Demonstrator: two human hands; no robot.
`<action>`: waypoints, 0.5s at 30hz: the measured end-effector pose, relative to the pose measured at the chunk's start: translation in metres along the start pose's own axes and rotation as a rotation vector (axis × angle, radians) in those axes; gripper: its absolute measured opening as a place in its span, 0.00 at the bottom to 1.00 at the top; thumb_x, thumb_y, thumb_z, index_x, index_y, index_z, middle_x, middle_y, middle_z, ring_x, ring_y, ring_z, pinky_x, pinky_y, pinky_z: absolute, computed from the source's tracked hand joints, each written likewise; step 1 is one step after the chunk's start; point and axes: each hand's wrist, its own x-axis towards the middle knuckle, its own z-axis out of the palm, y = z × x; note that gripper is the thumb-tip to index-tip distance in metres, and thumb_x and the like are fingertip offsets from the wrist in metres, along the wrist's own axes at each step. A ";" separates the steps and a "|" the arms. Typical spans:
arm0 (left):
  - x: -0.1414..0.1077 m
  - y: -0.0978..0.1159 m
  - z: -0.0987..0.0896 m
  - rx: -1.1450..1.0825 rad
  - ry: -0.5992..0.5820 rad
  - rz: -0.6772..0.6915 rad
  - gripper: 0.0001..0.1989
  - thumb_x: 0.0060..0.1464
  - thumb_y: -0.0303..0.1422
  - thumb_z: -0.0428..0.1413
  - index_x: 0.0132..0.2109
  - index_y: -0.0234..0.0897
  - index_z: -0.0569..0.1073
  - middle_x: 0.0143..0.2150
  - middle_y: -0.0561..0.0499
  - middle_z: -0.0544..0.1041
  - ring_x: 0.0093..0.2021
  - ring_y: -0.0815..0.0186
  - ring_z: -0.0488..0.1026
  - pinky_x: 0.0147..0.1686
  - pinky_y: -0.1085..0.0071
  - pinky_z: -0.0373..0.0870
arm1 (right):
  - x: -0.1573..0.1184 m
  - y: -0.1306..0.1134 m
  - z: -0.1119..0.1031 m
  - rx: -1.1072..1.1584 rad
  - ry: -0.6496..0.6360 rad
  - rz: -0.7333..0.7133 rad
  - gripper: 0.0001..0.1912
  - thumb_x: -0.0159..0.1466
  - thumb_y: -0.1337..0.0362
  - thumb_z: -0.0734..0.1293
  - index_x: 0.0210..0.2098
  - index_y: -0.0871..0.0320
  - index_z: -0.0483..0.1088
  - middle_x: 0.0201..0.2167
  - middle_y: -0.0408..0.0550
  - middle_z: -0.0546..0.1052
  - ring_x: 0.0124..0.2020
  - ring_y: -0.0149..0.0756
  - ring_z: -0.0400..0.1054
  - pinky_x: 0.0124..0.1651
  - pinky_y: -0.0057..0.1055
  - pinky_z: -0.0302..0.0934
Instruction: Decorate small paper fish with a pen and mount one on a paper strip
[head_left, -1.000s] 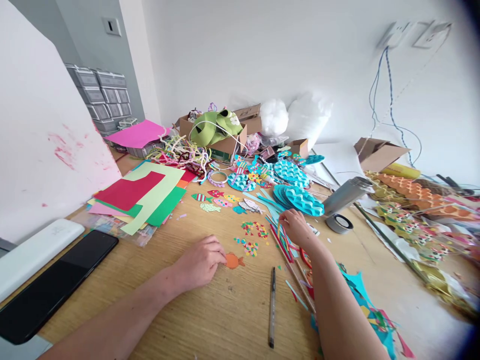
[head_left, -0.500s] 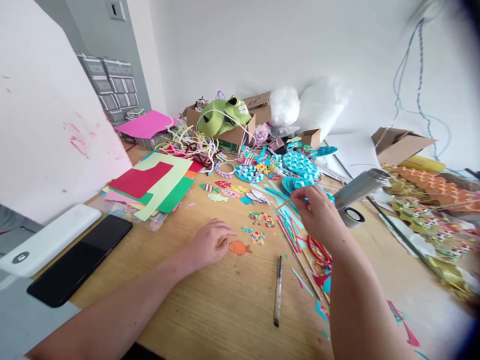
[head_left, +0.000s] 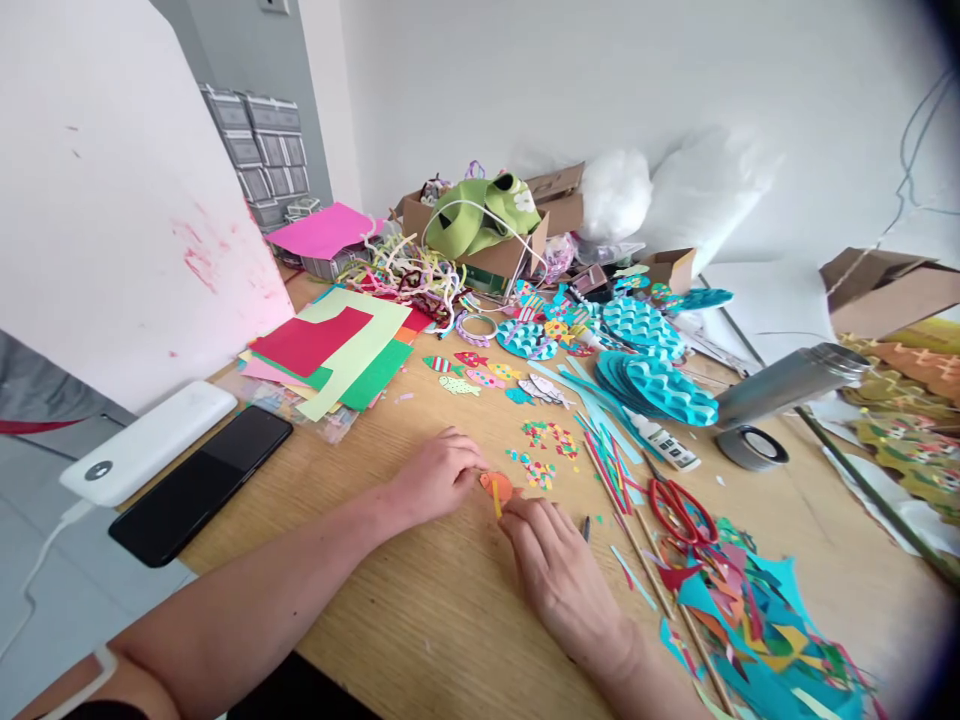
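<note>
An orange paper fish [head_left: 491, 484] lies on the wooden table in front of me. My left hand [head_left: 442, 473] has its fingers curled together, with the fingertips at the fish's head end. Between the fingers of my right hand [head_left: 551, 560] is a narrow yellow paper strip [head_left: 496, 497], which lies across the fish's body. The right hand covers part of the fish's tail side and most of a pen [head_left: 586, 527]. Just beyond the fish are small piles of coloured paper dots [head_left: 536, 470]. Several decorated paper fish [head_left: 480, 375] lie farther back.
Red-handled scissors [head_left: 681, 512], a glue bottle [head_left: 666, 443], thin sticks [head_left: 652, 570] and paper scraps [head_left: 780, 630] lie to the right. A metal flask [head_left: 791, 385] and a tape roll [head_left: 752, 447] are beyond. Coloured paper sheets [head_left: 322, 345] and a phone [head_left: 202, 485] lie left.
My right hand has come down and left from above the paper strips, bringing the yellow strip onto the orange fish. The left hand stays beside the fish. The view has shifted rightward.
</note>
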 end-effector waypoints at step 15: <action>-0.001 0.003 -0.004 0.045 -0.173 0.033 0.16 0.52 0.17 0.51 0.40 0.35 0.80 0.40 0.48 0.79 0.44 0.62 0.70 0.47 0.67 0.69 | -0.005 0.002 -0.001 0.176 0.016 0.166 0.11 0.69 0.75 0.54 0.43 0.58 0.64 0.40 0.53 0.72 0.39 0.40 0.67 0.42 0.37 0.65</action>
